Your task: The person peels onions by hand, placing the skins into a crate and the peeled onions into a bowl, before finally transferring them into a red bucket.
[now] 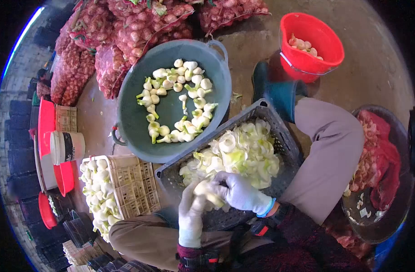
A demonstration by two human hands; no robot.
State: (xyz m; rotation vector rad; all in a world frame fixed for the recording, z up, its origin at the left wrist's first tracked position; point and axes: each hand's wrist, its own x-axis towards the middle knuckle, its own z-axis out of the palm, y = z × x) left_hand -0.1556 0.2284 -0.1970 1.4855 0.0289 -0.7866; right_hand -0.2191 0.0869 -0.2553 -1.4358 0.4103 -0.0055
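Observation:
Both my hands wear pale gloves and meet above the near side of a black crate [287,145]. A whitish garlic bulb [209,194] is between them. My left hand [191,213] closes its fingers round the bulb's left end. From the right, my right hand [243,192] pinches the bulb with thumb and fingers; its exact grip is partly hidden. Under the hands, the crate holds a heap of loose white and greenish garlic peels [234,154]. Just beyond, a big grey-green tub [171,106] contains peeled garlic bulbs with short green stems, mostly in a ring.
Red mesh sacks of garlic [130,31] are piled at the back left. A red bucket [311,41] with some bulbs stands back right. At left is a cream crate full of peeled bulbs [98,190]. A dark basin [366,226] with a red net lies right of my leg.

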